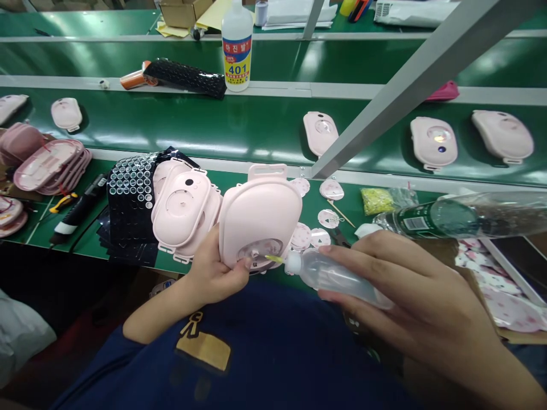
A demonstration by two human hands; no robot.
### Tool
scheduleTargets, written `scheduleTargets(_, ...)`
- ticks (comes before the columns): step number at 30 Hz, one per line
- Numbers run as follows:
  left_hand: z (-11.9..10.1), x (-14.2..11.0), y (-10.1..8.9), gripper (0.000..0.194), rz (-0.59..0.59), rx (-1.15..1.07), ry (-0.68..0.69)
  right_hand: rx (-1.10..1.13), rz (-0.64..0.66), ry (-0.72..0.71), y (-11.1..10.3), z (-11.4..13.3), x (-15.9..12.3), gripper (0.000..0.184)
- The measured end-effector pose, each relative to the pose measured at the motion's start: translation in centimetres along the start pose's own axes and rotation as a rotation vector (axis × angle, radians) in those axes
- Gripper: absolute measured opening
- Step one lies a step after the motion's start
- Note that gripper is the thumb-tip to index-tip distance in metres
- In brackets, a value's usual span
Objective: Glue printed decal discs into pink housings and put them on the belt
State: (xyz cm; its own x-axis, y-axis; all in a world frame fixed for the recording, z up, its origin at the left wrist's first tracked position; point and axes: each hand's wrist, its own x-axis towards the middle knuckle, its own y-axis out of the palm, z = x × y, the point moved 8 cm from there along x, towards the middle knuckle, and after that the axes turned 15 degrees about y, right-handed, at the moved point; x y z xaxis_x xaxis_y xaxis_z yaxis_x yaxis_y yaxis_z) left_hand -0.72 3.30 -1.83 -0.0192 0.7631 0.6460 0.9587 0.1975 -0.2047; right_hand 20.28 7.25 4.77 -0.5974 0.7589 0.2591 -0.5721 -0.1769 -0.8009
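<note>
My left hand (pixel 216 270) grips a pink plastic shell (pixel 260 213) by its lower edge, thumb pressed near a round recess. My right hand (pixel 410 302) is wrapped round a small clear squeeze bottle (pixel 329 273). Its yellow nozzle (pixel 274 258) touches the rim of that recess. Just left of the held shell lies a stack of similar pink shells (pixel 182 210). Several round pink discs (pixel 329 218) lie on the green bench behind the bottle.
Black sheets of clear dots (pixel 130 188) lie left. A conveyor behind carries pink shells (pixel 433 142). A large 401 glue bottle (pixel 237 45) stands on the rail. A water bottle (pixel 448 216) lies at right, by a yellow bag (pixel 378 200). A grey post (pixel 405 80) slants across.
</note>
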Motion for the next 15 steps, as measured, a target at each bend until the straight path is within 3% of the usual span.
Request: scheduleTargets(15,-0.75,0.03,0.15,0.043,0.043,0.029,0.024,0.004,0.007,0.032,0.15,-0.7,-0.64,0.031)
